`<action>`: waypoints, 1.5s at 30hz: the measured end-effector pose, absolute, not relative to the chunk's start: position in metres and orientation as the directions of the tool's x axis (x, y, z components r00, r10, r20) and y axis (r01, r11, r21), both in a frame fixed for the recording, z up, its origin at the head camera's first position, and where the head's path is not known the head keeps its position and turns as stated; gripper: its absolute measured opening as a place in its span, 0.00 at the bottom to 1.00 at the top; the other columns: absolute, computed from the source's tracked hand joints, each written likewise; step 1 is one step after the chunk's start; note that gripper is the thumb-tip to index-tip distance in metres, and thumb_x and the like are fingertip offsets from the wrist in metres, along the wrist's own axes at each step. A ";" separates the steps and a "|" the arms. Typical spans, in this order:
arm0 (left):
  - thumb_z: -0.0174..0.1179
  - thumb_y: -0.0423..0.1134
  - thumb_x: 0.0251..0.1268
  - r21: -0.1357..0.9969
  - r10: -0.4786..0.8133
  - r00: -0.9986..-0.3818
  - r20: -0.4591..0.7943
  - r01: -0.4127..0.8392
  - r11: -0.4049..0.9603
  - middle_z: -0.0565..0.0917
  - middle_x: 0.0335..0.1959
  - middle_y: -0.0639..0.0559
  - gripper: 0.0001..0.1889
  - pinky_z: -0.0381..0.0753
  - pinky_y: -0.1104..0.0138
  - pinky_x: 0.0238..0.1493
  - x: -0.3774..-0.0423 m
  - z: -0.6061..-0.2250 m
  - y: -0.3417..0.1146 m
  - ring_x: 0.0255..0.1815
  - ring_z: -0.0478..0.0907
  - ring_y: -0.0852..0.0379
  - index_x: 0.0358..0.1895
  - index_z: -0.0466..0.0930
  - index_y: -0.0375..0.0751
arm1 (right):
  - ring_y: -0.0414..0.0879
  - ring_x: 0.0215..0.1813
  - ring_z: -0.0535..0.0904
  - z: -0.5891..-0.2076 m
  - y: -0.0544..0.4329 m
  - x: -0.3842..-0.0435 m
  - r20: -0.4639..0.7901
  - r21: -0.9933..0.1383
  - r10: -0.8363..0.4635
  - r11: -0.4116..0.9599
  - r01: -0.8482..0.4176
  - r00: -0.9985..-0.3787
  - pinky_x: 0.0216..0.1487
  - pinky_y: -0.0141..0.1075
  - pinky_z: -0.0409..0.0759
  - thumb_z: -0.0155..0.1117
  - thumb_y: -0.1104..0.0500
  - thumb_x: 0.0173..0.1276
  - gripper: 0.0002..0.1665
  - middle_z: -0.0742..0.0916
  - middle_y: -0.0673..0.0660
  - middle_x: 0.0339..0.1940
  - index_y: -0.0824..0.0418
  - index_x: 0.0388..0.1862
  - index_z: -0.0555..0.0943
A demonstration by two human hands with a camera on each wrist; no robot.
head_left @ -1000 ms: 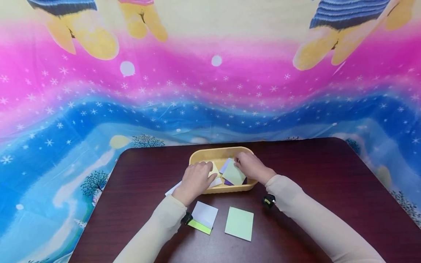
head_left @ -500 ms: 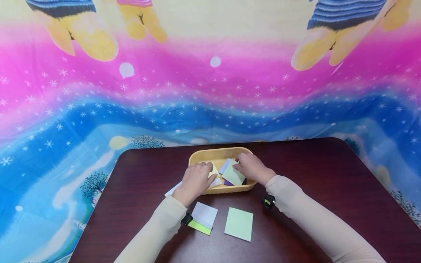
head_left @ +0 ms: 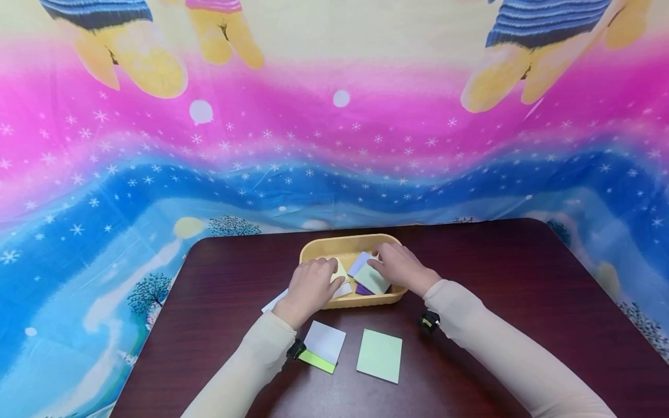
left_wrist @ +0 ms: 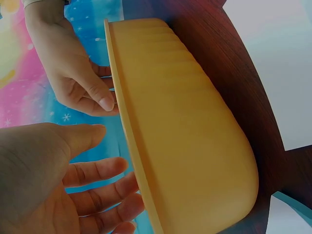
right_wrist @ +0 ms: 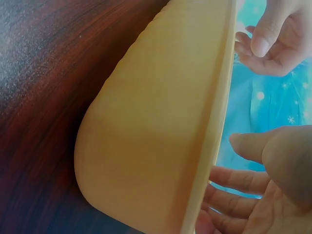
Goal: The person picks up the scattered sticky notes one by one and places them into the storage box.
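Note:
A yellow plastic basket (head_left: 366, 301) holds several square paper pads. My left hand (head_left: 310, 287) hangs over its left end, beside a pale yellow square (head_left: 341, 273). In the left wrist view this left hand (left_wrist: 73, 180) has its thumb and fingers spread apart, fingertips at the basket rim. My right hand (head_left: 402, 266) is over the right end, nearest a light green pad (head_left: 374, 278) that overlaps a lilac one (head_left: 358, 264) and a dark purple one (head_left: 364, 290). The right wrist view shows the right hand's (right_wrist: 263, 180) thumb apart from its fingers; some fingertips are hidden behind the rim.
On the dark wooden table (head_left: 486, 255), a lilac square (head_left: 325, 341) lies over a bright green one (head_left: 320, 361), left of a pale green pad (head_left: 380, 356). A white sheet (head_left: 274, 301) shows beside the basket's left end. A printed cloth (head_left: 334, 145) hangs behind the table.
My right hand's fingers have loosened from the light green pad, which has slipped slightly lower in the basket. The left hand stays in about the same place.

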State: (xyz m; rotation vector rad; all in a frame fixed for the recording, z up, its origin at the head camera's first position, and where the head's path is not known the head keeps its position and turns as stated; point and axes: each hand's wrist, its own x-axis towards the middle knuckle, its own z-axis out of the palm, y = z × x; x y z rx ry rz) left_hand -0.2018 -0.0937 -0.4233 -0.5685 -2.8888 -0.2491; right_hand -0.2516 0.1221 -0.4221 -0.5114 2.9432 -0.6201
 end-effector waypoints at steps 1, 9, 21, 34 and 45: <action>0.66 0.51 0.67 0.128 0.357 -0.910 0.213 0.388 0.913 0.86 0.31 0.50 0.14 0.81 0.58 0.34 -0.202 -0.423 -0.094 0.32 0.84 0.50 0.42 0.84 0.43 | 0.47 0.40 0.84 -0.422 0.122 -0.251 -0.014 -0.408 -0.342 0.860 -0.307 -0.939 0.42 0.42 0.83 0.64 0.52 0.74 0.20 0.90 0.60 0.45 0.66 0.55 0.84; 0.66 0.51 0.67 0.128 0.356 -0.911 0.208 0.386 0.914 0.86 0.32 0.50 0.14 0.82 0.58 0.35 -0.202 -0.421 -0.094 0.33 0.84 0.51 0.42 0.84 0.43 | 0.48 0.40 0.84 -0.416 0.118 -0.244 0.040 -0.409 -0.353 0.848 -0.338 -0.935 0.42 0.43 0.83 0.65 0.53 0.73 0.18 0.90 0.59 0.41 0.65 0.51 0.85; 0.65 0.52 0.68 0.130 0.355 -0.912 0.204 0.384 0.914 0.87 0.33 0.50 0.15 0.82 0.59 0.35 -0.200 -0.418 -0.095 0.33 0.83 0.52 0.43 0.84 0.44 | 0.44 0.34 0.80 -0.412 0.117 -0.238 0.083 -0.414 -0.363 0.835 -0.363 -0.928 0.36 0.37 0.80 0.66 0.53 0.72 0.13 0.89 0.55 0.37 0.62 0.46 0.85; 0.65 0.52 0.68 0.130 0.358 -0.908 0.217 0.390 0.912 0.87 0.33 0.51 0.15 0.82 0.59 0.36 -0.194 -0.415 -0.096 0.33 0.84 0.52 0.43 0.84 0.44 | 0.40 0.29 0.78 -0.407 0.117 -0.227 0.126 -0.421 -0.397 0.808 -0.412 -0.909 0.31 0.33 0.77 0.67 0.53 0.72 0.13 0.89 0.54 0.36 0.62 0.46 0.86; 0.66 0.52 0.67 0.135 0.383 -0.886 0.260 0.426 0.894 0.87 0.32 0.51 0.14 0.81 0.60 0.32 -0.187 -0.412 -0.096 0.32 0.84 0.52 0.41 0.84 0.44 | 0.40 0.27 0.74 -0.401 0.118 -0.214 0.133 -0.416 -0.391 0.812 -0.409 -0.911 0.28 0.32 0.73 0.67 0.53 0.71 0.12 0.88 0.53 0.36 0.60 0.45 0.85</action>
